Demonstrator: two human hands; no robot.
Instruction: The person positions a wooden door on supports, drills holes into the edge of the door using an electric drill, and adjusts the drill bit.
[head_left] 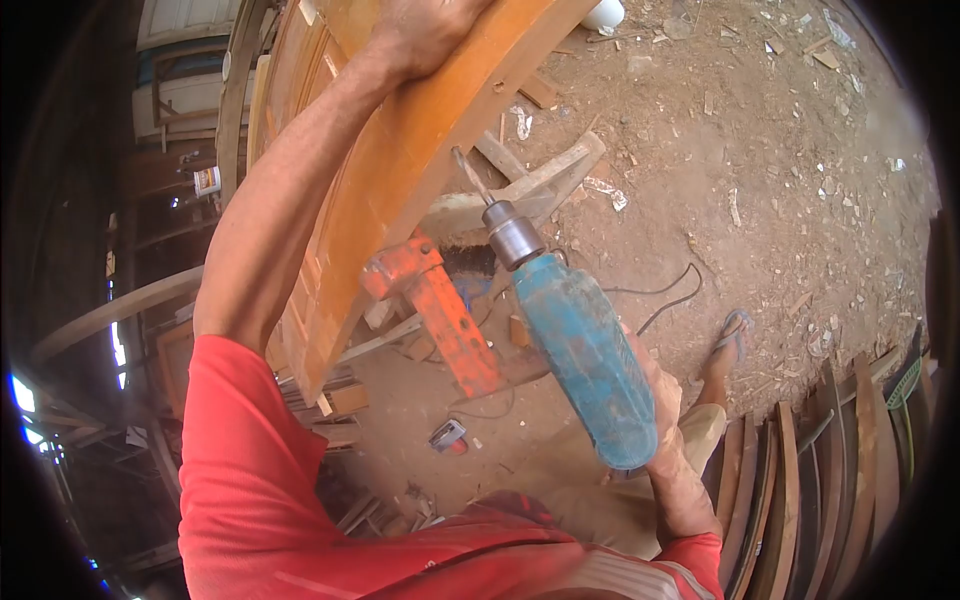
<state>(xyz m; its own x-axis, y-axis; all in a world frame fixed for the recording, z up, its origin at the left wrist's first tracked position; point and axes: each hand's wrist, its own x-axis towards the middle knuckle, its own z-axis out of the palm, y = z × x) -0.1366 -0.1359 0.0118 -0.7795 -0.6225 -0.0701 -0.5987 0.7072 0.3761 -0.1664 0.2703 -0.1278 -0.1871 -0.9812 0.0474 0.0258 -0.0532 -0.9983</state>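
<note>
My right hand (658, 385) is wrapped around a worn teal power drill (585, 350), mostly behind its body. The drill's metal chuck (513, 236) holds a drill bit (472, 176), whose tip meets the narrow edge of a varnished wooden door (415, 150); how deep it sits I cannot tell. Farther up that edge is a small hole (498, 88). At the top of the view my left hand (428, 35) grips the door, its fingers partly cut off by the frame. Beneath the door stands an orange metal clamp-like piece (450, 325).
A black cord (660, 300) runs over the dirt floor, which is strewn with wood chips. A small grey-and-red object (448, 436) lies below. Curved wooden boards (780, 480) lean at the right. My sandalled foot (733, 335) is nearby. A white bucket (207, 181) is at left.
</note>
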